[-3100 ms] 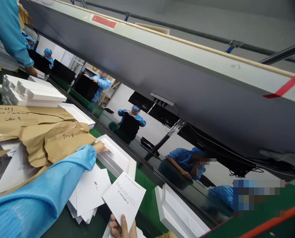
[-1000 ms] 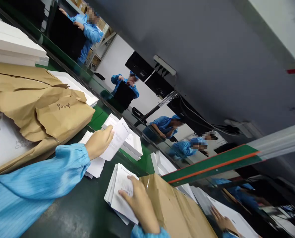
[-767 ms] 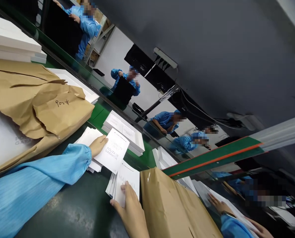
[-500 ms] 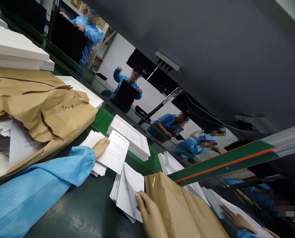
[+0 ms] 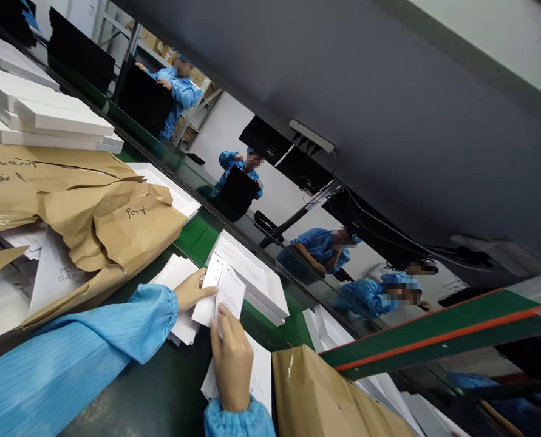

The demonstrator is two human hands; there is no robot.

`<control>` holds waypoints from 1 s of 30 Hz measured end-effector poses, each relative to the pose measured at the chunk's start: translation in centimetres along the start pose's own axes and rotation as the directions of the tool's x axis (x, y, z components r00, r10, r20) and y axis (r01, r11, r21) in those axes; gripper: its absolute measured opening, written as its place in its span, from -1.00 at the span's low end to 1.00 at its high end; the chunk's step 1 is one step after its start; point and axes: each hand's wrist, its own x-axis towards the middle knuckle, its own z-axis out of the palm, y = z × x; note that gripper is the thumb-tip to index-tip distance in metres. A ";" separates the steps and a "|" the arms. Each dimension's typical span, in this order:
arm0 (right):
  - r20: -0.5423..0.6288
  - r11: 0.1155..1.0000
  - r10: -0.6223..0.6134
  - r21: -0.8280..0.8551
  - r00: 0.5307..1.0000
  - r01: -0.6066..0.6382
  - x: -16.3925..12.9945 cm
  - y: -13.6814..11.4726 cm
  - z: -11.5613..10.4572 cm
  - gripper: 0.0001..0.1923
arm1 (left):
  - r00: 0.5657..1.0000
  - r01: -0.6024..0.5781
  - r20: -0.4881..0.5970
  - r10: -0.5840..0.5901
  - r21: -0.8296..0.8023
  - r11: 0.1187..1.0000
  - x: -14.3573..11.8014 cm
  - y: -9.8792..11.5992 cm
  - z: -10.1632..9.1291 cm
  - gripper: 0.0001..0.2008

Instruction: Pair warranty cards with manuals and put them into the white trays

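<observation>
Where they worked apart before, left hand [image 5: 192, 292] and right hand [image 5: 231, 358] now pinch one booklet [image 5: 223, 295] together

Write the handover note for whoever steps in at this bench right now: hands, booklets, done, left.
Left hand: pinches a white warranty booklet by its edge, above the left stack.
Right hand: holds a manual against that booklet, so both hands share the pair.
Manual stack lies under the right wrist, beside the brown wrapper. A white tray sits just beyond the hands.
Done: one booklet from each stack brought together.
Left: the pair is not yet set down anywhere; both stacks hold more.
</observation>
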 end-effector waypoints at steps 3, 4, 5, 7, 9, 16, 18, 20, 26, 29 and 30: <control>0.042 1.000 -0.013 0.023 0.999 0.012 -0.6 0.5 1.2 -0.77 | 0.999 -0.046 0.031 0.044 0.075 0.996 0.1 0.0 0.0 -0.58; 0.061 0.999 -0.021 0.026 0.998 0.020 -0.7 0.8 1.2 -0.78 | 0.998 -0.053 0.024 0.051 0.116 0.992 0.1 0.0 0.0 -0.58; 0.087 0.999 -0.033 0.039 0.996 0.030 -0.8 1.1 1.1 -0.79 | 0.998 -0.057 0.018 0.055 0.155 0.986 0.1 -0.1 0.0 -0.59; 0.091 0.997 -0.030 0.077 0.995 0.023 -0.7 1.8 0.6 -0.80 | 0.998 -0.065 0.003 0.066 0.222 0.973 0.2 -0.3 -0.1 -0.61; -0.019 0.993 0.047 0.114 0.999 -0.045 -0.5 2.7 0.0 -0.72 | 0.996 -0.078 -0.008 0.083 0.255 0.964 0.3 -0.4 -0.1 -0.63; 0.243 0.455 0.546 0.718 0.802 -0.527 0.3 4.7 -1.0 -0.37 | 0.988 -0.131 -0.059 0.142 0.157 0.979 0.2 -0.1 -0.1 -0.59; 0.453 0.246 0.479 0.753 0.752 -0.610 0.2 4.6 -0.9 -0.42 | 0.987 -0.142 -0.060 0.149 0.104 0.984 0.1 0.0 0.0 -0.56; 0.524 0.161 0.446 0.750 0.725 -0.641 0.0 4.5 -0.7 -0.46 | 0.988 -0.145 -0.046 0.149 0.076 0.987 0.0 0.0 0.1 -0.55; 0.449 0.078 0.520 0.822 0.727 -0.564 -0.1 4.9 -0.4 -0.46 | 0.992 -0.060 0.121 0.028 0.266 0.962 -0.3 -0.1 0.4 -0.61; 0.429 0.068 0.535 0.837 0.728 -0.543 -0.2 5.1 -0.4 -0.43 | 0.990 -0.084 0.142 0.023 0.441 0.894 -0.4 0.1 0.4 -0.61; 0.431 0.071 0.534 0.834 0.727 -0.547 -0.2 5.2 -0.4 -0.42 | 0.989 -0.093 0.143 0.028 0.476 0.875 -0.4 0.2 0.4 -0.61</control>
